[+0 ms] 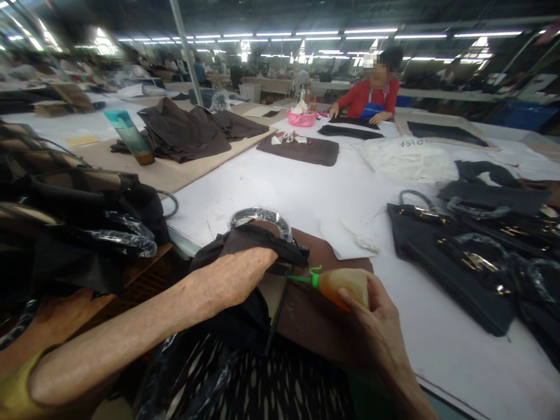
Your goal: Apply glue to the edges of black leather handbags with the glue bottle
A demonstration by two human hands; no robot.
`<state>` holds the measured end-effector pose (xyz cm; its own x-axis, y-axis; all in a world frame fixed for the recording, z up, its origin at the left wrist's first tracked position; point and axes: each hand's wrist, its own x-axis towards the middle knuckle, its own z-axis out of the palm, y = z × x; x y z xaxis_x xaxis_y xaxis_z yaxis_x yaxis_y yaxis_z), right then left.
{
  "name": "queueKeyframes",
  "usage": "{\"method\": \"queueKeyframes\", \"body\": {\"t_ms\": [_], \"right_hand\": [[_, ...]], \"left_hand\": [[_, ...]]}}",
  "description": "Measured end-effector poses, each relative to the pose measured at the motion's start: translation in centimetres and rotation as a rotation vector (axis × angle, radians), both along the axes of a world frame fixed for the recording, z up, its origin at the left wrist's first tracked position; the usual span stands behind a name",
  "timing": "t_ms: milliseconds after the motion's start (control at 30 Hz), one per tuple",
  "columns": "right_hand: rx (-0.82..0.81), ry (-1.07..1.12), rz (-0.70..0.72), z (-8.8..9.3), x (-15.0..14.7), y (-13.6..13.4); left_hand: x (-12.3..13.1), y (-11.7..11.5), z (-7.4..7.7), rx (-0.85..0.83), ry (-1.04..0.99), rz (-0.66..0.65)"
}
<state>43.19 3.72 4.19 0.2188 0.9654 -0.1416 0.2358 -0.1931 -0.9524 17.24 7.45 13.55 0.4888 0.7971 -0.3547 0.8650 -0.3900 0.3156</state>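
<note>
My right hand point(371, 309) is closed around a squeeze bottle point(341, 286) of amber liquid, tipped on its side. Its thin green nozzle point(306, 280) points left, close to the edge of a black handbag point(245, 242). My left hand point(245, 271) grips the handbag's upper part from above, its fingertips hidden behind the hand. The bag's opening faces me, showing a tan inside, and a plastic-wrapped handle point(262, 217) arches at its far side. Beneath the bottle lies a brown sheet point(332, 332) on the white table point(301, 192).
Black handbags with wrapped handles point(459, 256) lie at the right; more bags point(109, 216) are heaped at the left. Beyond are a dark flat piece point(301, 150), a white bag point(406, 160), a teal bottle point(129, 137) and a pink basket point(301, 119). A person in red point(370, 96) works across the table.
</note>
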Motion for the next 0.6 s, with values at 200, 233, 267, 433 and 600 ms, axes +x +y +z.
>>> {"method": "queueKeyframes", "body": {"t_ms": [200,233,267,433,600], "right_hand": [[0.015,0.012,-0.052,0.6,0.0,-0.4],[0.016,0.015,-0.063,0.8,0.0,-0.4],[0.012,0.015,-0.065,1.0,0.0,-0.4],[-0.042,-0.006,0.044,1.9,0.3,-0.9],[-0.188,0.210,0.066,2.6,0.2,-2.7]], "left_hand": [[-0.3,0.0,-0.2,0.019,-0.036,-0.022],[-0.4,0.0,-0.3,0.033,-0.042,-0.024],[-0.4,0.0,-0.4,0.045,-0.046,-0.024],[-0.2,0.1,-0.4,0.050,-0.037,-0.009],[0.0,0.1,-0.5,0.070,-0.014,0.005]]}}
